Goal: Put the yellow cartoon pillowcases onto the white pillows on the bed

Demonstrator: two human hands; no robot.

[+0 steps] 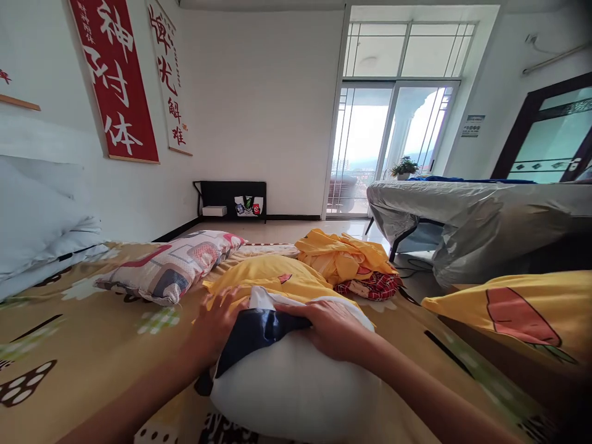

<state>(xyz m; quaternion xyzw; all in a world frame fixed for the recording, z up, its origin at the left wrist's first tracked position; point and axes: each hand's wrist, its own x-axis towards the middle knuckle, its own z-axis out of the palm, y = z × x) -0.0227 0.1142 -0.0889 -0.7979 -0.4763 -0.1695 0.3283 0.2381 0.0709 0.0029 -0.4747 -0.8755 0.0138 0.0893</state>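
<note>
A white pillow (296, 385) lies on the bed in front of me, its far end inside a yellow pillowcase (272, 274). A dark blue piece of cloth (252, 333) lies across the top of the pillow. My left hand (217, 320) rests on the left side, fingers spread against the yellow case and the blue cloth. My right hand (330, 327) lies on top of the pillow, fingers curled around the edge of the blue cloth.
A patterned pillow (173, 265) lies to the left, a heap of yellow cloth (345, 256) and red plaid fabric (370, 287) behind. Another yellow pillow (518, 314) sits at the right. A grey covered table (481, 222) stands beyond the bed. White bedding (37, 222) sits by the left wall.
</note>
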